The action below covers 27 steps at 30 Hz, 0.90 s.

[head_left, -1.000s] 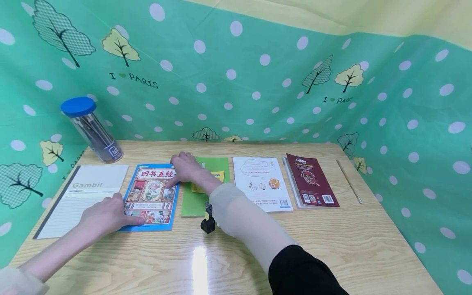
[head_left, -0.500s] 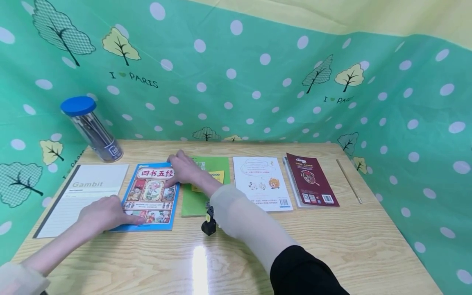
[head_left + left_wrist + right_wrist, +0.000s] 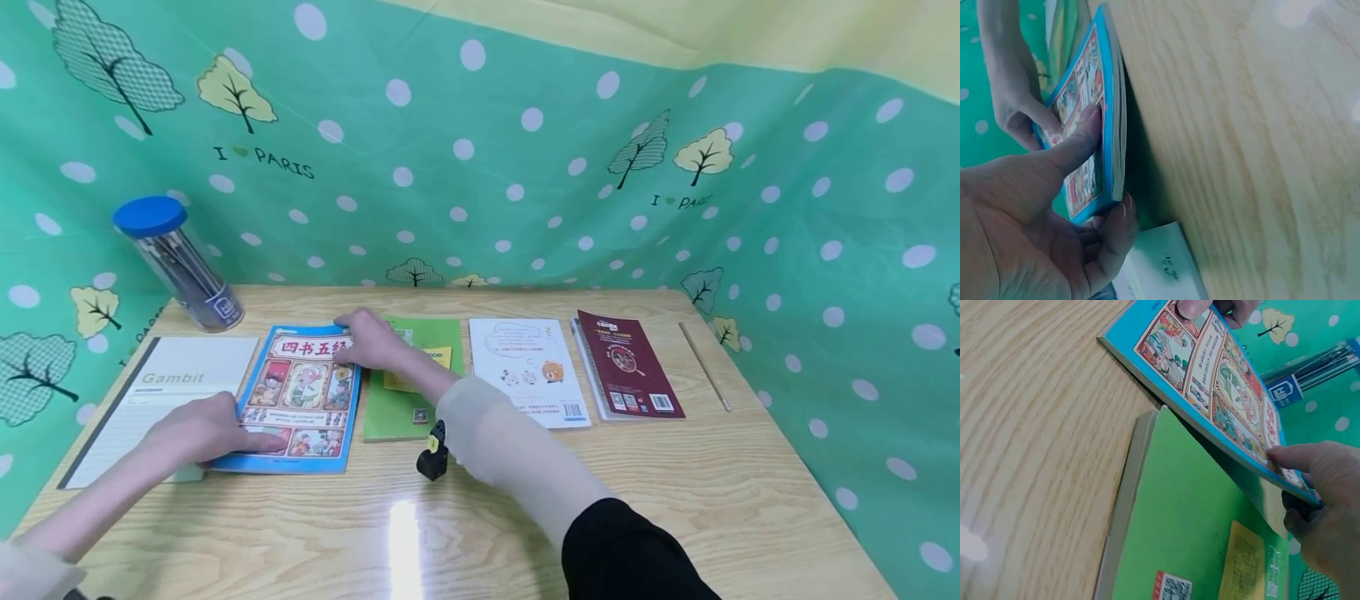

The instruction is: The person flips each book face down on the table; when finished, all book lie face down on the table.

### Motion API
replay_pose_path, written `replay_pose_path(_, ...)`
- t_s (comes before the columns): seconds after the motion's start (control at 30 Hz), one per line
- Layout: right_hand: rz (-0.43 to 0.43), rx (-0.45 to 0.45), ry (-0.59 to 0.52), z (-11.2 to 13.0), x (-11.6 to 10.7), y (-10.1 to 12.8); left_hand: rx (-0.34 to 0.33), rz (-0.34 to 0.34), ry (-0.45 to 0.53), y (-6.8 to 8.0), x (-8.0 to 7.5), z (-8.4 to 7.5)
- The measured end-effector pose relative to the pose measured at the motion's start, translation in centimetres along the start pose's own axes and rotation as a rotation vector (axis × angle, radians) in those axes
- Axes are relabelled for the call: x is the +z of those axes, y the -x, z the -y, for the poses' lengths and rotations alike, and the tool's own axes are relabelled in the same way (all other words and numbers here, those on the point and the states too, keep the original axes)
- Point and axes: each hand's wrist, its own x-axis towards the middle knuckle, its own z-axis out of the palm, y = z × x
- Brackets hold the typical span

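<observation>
Blue comic book (image 3: 300, 398): thin, light, bendy, glossy cover likely slick; your left hand (image 3: 197, 430) and right hand (image 3: 372, 340) pinch opposite corners; keep both grips at the edges.

head: high, forward-down, wide | wrists: low, close | shared: blue book (image 3: 300, 396)

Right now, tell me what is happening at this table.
A person has both hands on the blue comic-cover book. The left hand grips its near left corner, thumb on the cover and fingers beneath; the right hand grips its far right corner the same way. The book is tilted up off the wooden table, above the edge of the green book. A Gambit notebook lies to its left.
</observation>
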Motion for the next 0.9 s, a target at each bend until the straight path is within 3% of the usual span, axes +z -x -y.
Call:
replay_pose_path(0.27, -0.013, -0.042, -0.233, -1.2, -2.0, 1.0, 0.045, -0.02, 0.026, 0.0, -1.8, -0.7)
replay_pose_path(0.47, -0.062, -0.001, -0.386, -3.0, -3.6, 2.5, 0.127, -0.084, 0.081, 0.2, -2.9, -1.8)
replay_pose_path(0.73, -0.148, 0.094, -0.637, -5.6, -6.0, 5.5, 0.195, -0.11, 0.238, -0.3, -3.5, -4.7)
replay_pose_path(0.9, -0.23, 0.096, -0.713, -7.6, -7.2, 7.8, 0.232, -0.105, 0.387, -0.9, -3.2, -6.7)
